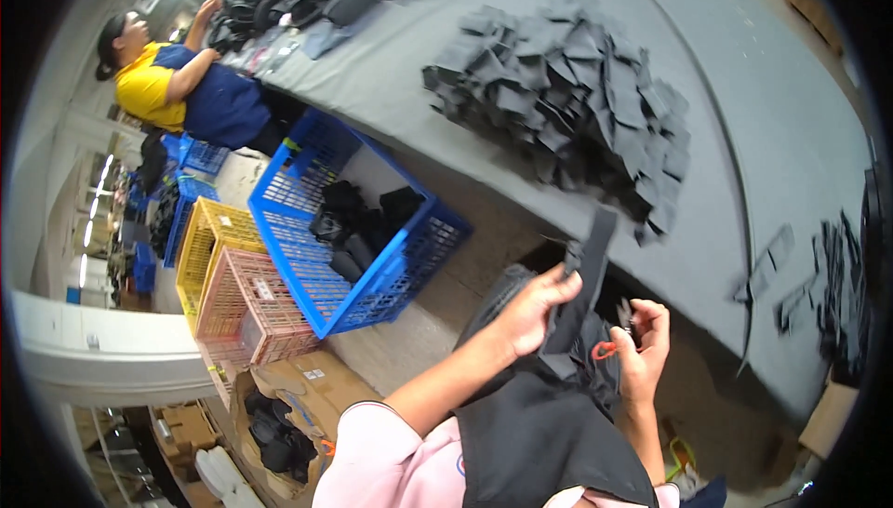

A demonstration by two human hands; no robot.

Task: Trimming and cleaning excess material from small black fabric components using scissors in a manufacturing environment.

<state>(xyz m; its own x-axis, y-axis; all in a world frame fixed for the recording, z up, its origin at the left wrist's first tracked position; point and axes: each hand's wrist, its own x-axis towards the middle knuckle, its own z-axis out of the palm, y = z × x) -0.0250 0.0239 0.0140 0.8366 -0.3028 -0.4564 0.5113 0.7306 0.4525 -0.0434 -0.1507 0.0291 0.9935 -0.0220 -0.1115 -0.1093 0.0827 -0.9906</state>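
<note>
With the left hand pinching the black strap taut above the lap, below the worktop edge, the right hand, closed on small orange-handled snips, should probably cut close.

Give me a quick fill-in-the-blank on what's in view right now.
1. The left hand grips a black ____ strap.
2. The crate holding dark pieces is ____.
3. The pile of dark fabric pieces lies on a ____ table.
4. The right hand pinches something small with an ____ loop.

Missing: fabric; blue; grey; orange
</note>
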